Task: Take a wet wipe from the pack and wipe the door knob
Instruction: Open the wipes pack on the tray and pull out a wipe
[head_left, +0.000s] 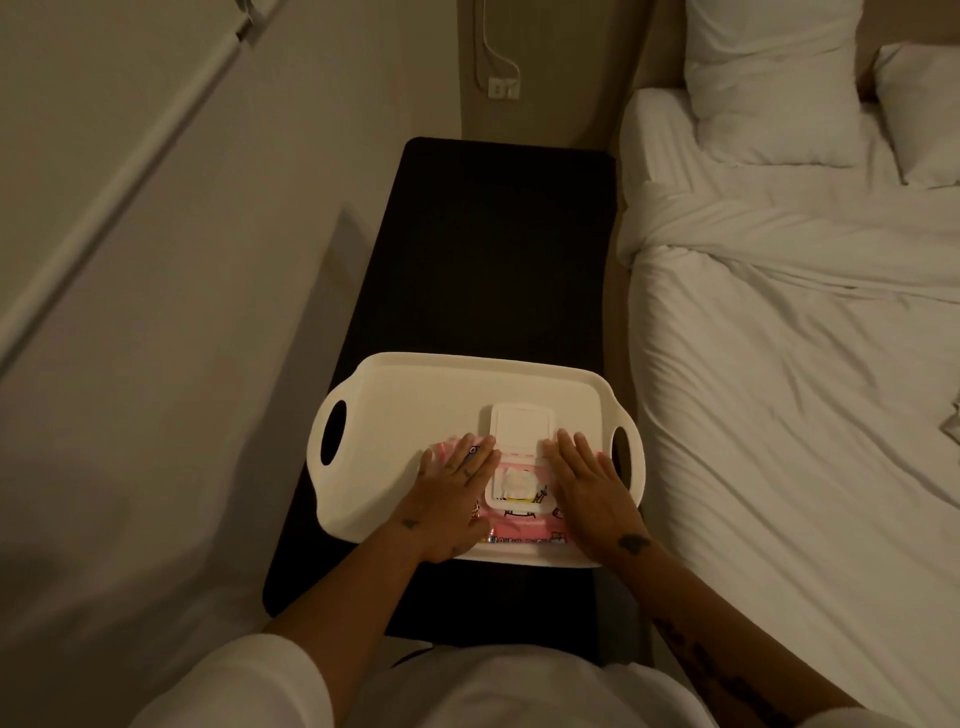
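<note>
A pink pack of wet wipes (519, 527) lies on a white tray (415, 405) on a dark bedside table. Its white lid (519, 423) is flipped open away from me, and a white wipe (514, 480) shows in the opening. My left hand (452, 488) rests flat on the left part of the pack with straight fingers. My right hand (589, 486) lies flat on the right part in the same way. Neither hand holds the wipe. No door knob is in view.
The dark table (493, 249) stretches away from me between a pale wall (156, 312) on the left and a bed with white sheets (779, 364) and pillows on the right. A wall socket with a cable (501, 88) sits at the far end.
</note>
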